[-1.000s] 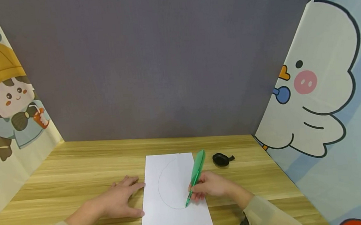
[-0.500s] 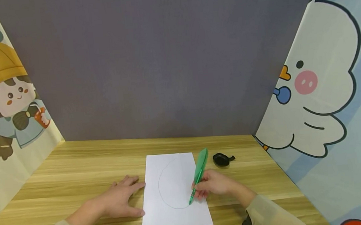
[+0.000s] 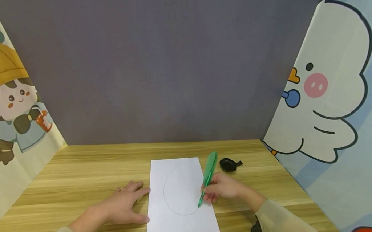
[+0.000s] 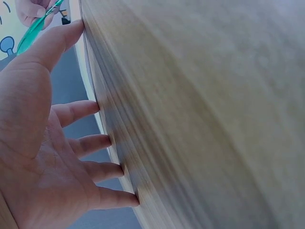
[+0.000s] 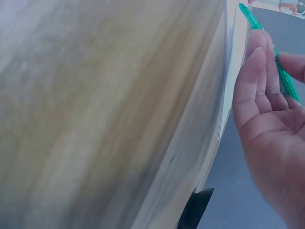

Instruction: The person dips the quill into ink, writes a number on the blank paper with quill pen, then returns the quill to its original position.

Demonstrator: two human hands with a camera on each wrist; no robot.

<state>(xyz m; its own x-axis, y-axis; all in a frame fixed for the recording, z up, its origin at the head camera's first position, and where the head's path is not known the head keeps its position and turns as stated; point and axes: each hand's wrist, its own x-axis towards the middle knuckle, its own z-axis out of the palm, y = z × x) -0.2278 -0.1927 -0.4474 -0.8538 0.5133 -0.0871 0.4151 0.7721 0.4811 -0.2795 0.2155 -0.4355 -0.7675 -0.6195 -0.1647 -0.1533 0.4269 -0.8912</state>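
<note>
A white sheet of paper (image 3: 165,227) lies on the wooden table, carrying a thin curved line like a large, partly closed oval. My right hand (image 3: 222,186) pinches a green feather-topped pen (image 3: 210,168) between thumb and fingers, its tip on the paper at the lower right end of the line. In the right wrist view the pen (image 5: 287,83) slants past the curled fingers. My left hand (image 3: 122,204) rests with spread fingers at the paper's left edge, thumb and forefinger touching it. The left wrist view shows its fingertips (image 4: 128,199) down on the tabletop.
A small black object with a short tab (image 3: 228,164) lies on the table (image 3: 94,163) right of the paper. A dark grey panel (image 3: 156,67) stands behind the table, with cartoon-printed walls on the left and right (image 3: 334,82). Another black item (image 3: 256,230) shows by the right sleeve.
My right hand and the pen have moved a little right and away from me, lengthening the drawn curve along its lower right. The left hand stays in place.
</note>
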